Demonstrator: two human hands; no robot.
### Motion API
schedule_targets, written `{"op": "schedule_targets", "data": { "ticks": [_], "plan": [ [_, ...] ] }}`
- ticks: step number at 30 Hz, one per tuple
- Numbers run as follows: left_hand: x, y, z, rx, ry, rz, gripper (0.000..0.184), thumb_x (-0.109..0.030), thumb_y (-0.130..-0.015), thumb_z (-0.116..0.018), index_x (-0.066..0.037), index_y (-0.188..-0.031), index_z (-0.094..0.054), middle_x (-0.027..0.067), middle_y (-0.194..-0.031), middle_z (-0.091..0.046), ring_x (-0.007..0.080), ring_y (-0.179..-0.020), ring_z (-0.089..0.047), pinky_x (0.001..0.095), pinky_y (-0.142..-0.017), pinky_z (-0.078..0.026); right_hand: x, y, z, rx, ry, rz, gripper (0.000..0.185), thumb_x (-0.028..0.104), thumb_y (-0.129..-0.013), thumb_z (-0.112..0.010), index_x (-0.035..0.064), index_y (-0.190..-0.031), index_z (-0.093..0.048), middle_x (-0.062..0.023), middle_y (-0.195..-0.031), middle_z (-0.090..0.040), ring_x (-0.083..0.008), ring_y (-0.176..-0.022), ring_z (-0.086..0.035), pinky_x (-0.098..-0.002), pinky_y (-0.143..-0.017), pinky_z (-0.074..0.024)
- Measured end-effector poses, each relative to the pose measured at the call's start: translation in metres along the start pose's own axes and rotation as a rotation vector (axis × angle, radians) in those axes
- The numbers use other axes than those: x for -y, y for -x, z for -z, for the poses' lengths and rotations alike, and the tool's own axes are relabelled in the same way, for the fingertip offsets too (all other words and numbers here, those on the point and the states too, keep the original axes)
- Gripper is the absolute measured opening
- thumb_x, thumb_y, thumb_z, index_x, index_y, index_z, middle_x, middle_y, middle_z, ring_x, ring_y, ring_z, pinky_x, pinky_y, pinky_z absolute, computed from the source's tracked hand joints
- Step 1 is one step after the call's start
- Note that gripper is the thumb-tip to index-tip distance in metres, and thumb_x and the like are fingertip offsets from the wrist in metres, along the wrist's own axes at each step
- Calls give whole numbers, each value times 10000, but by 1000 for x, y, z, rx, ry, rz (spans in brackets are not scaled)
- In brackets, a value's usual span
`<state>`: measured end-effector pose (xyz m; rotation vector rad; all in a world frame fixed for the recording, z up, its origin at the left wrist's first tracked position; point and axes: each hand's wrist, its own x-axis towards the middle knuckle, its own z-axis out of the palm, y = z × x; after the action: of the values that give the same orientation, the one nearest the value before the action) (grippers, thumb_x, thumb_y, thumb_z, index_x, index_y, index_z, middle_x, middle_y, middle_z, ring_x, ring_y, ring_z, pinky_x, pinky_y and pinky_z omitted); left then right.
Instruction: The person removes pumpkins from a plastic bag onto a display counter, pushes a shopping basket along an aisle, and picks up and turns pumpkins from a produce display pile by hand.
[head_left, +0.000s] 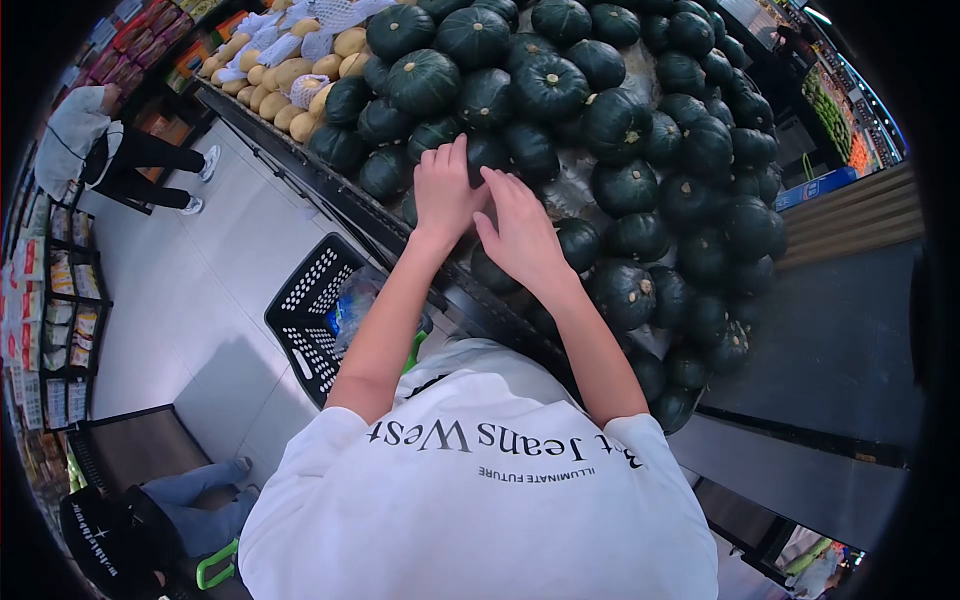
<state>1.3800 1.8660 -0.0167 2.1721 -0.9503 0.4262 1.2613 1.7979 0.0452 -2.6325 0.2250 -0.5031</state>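
Both my hands are over a sloping heap of dark green kabocha squash (550,87). My left hand (445,192) has its fingers stretched forward, beside a squash (487,153) near the heap's front. My right hand (522,228) is angled inward with its fingers extended, and its fingertips come close to the left hand. Neither hand is wrapped around a squash. I cannot tell whether the fingertips press on the ones beneath. Another squash (578,243) lies just right of my right wrist.
Yellow, potato-shaped produce (290,72), some in white foam nets, fills the stand's left part. A black shopping basket (318,310) with a plastic-wrapped item is left of my body. One person (130,150) stands far left, another (190,505) lower left. Packaged goods line a shelf (75,300).
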Motion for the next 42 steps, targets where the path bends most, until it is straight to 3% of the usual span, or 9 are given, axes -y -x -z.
{"op": "schedule_targets", "data": {
  "ticks": [10,17,21,26,29,33,36,39,42],
  "plan": [
    [8,3,-4,-51,30,-45,638,-252,-698,-694,25,-1245,-515,123,-1037,-594,296,-956,-540,391,-763,-459,11,-3,-26,-2,42,-59,518,57,-745,-584,-68,-1238,-483,-371,-1267,-455,-483,-1189,-461,-504,-1027,-370],
    [5,-3,4,-19,117,10,653,-293,-655,-745,21,-1197,-563,110,-1010,-601,278,-943,-548,379,-788,-442,17,-5,-30,-8,-32,-130,507,36,-751,-565,-78,-1239,-487,-393,-1279,-430,-517,-1202,-435,-497,-1047,-361],
    [4,-12,6,16,104,32,614,-249,-599,-766,11,-1128,-596,99,-916,-601,271,-866,-564,368,-752,-436,14,-5,-28,-57,-155,-179,474,48,-782,-586,-47,-1239,-505,-349,-1298,-447,-481,-1207,-452,-479,-1044,-370],
    [9,-14,13,-31,205,3,590,-252,-551,-807,-6,-1053,-618,102,-890,-604,277,-850,-588,363,-799,-442,11,-10,-14,-128,-237,-239,430,36,-767,-661,14,-1182,-551,-203,-1187,-541,-356,-1081,-565,-389,-891,-484],
    [6,-8,24,-129,317,-8,620,-234,-529,-838,-23,-1063,-605,106,-905,-598,280,-846,-609,360,-774,-488,5,-8,-11,-180,-326,-237,454,34,-753,-681,-9,-1178,-527,-179,-1130,-522,-332,-1068,-555,-373,-911,-460],
    [2,1,43,-201,459,86,677,-197,-546,-869,-31,-1127,-565,98,-931,-594,243,-814,-643,327,-722,-536,4,-4,-6,-209,-488,-203,578,86,-773,-713,-7,-1275,-443,-170,-1250,-478,-308,-1175,-513,-377,-994,-414],
    [-11,8,53,-189,1176,527,532,-146,-678,-835,34,-1100,-564,81,-1044,-618,157,-896,-620,296,-799,-523,3,6,-7,-159,-728,-237,747,141,-815,-715,10,-1408,-280,-167,-1394,-387,-292,-1279,-436,-394,-1084,-334],
    [-20,15,67,-107,1771,750,357,-104,-831,-690,35,-1129,-550,95,-1071,-620,159,-935,-620,298,-852,-509,12,11,-2,-154,-1115,-277,792,141,-834,-691,18,-1449,-208,-167,-1421,-350,-275,-1304,-402,-398,-1102,-305],
    [-43,21,82,-41,1920,874,332,-213,-908,-606,17,-1142,-556,92,-1098,-620,171,-989,-613,315,-893,-495,22,18,10,-90,-1348,-216,844,130,-847,-661,38,-1484,-114,-144,-1454,-290,-250,-1345,-332,-396,-1126,-260]
  ]
}}
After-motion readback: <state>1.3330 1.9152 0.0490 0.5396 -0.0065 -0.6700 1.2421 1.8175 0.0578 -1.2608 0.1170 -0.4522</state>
